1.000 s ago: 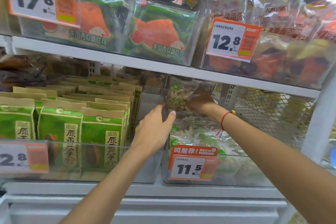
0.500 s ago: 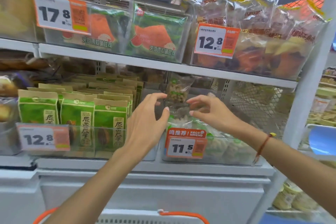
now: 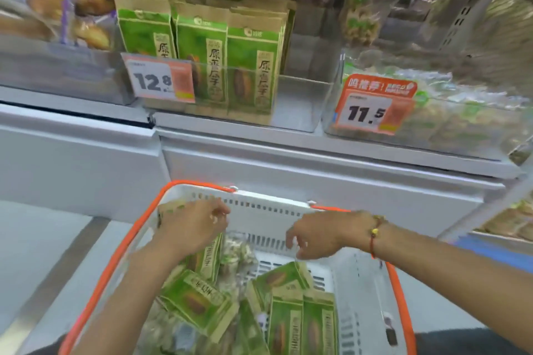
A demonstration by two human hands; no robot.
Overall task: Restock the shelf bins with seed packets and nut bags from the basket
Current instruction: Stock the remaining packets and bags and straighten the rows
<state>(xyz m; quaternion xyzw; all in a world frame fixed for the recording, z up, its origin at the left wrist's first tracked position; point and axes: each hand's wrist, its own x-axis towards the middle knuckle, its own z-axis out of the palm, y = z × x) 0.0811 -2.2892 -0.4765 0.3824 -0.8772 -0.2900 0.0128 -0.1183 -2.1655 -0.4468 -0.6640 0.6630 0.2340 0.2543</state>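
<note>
Seed packets (image 3: 199,301) and nut bags (image 3: 239,253) lie piled in our white basket (image 3: 360,282), below the shelf. Our left hand (image 3: 191,226) curls its fingers round one green packet (image 3: 210,253) at the basket's far left corner. Our right hand (image 3: 326,235) hovers over the pile, fingers loosely bent, gripping nothing. Above, the seed bin (image 3: 300,104) is half full beside the nut bin (image 3: 461,130)

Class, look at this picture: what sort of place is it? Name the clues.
Most likely a grocery shop aisle: price tags clipped to shelf bins, rows of identical seed packets, and an orange-rimmed shopping basket.
</note>
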